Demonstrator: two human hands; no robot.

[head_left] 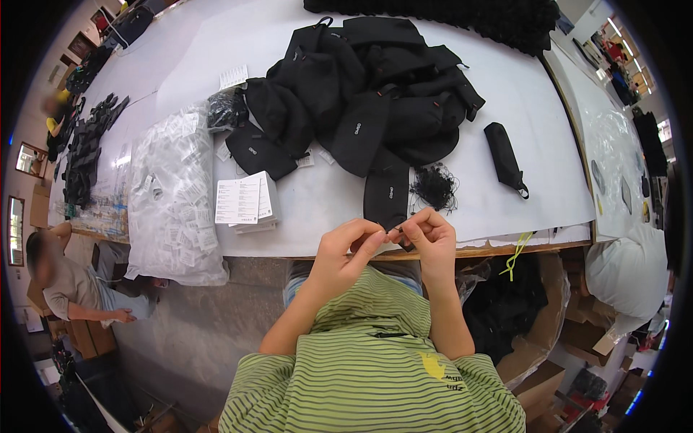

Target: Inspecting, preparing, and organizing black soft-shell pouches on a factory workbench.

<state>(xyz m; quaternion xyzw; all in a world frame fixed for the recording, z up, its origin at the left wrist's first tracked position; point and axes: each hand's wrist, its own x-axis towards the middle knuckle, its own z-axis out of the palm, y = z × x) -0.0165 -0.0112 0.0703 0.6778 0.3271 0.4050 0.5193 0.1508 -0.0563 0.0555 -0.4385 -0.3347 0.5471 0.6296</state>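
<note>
Both hands pinch a small black cord (392, 231) between fingertips, left hand (345, 249) and right hand (430, 234) almost touching. Just beyond the pinch lies a flat black pouch (386, 193), a tangle of cords (435, 186) beside it.

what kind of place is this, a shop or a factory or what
Most likely a garment or bag packing workshop. A long white worktable holds a heap of identical black pouches, a stack of paper tags and a clear bag of small packets, with cartons beside it.
</note>
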